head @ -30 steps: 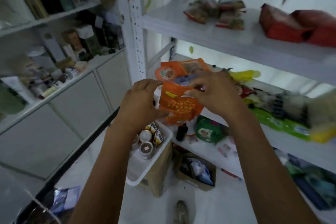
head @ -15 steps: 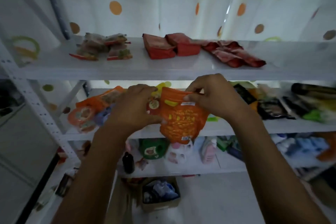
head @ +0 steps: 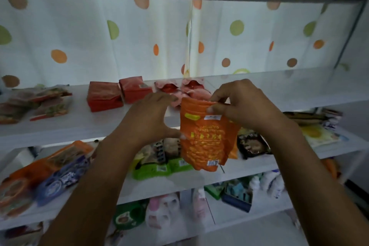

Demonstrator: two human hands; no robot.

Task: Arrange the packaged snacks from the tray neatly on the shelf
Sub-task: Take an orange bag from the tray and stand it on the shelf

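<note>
An orange snack pouch [head: 205, 138] hangs upright in front of the white upper shelf [head: 299, 94]. My right hand [head: 241, 104] pinches its top edge near the right corner. My left hand [head: 147, 118] holds its left side, with the thumb on the edge and the fingers curled toward the top left corner. Just behind the pouch, red packets [head: 103, 96] and pinkish-red packets [head: 179, 88] lie on the upper shelf. The tray is out of view.
Clear-wrapped snack packs [head: 40, 102] lie at the upper shelf's left end; its right part is bare. The middle shelf holds green packs [head: 153, 168], a dark pack [head: 251, 144] and orange and blue packs [head: 50, 168]. Bottles stand lower down. A dotted curtain [head: 139, 36] hangs behind.
Both hands have lifted the orange pouch from the middle shelf's height up to the upper shelf. My view has swung right and upward; the tray has left the view.
</note>
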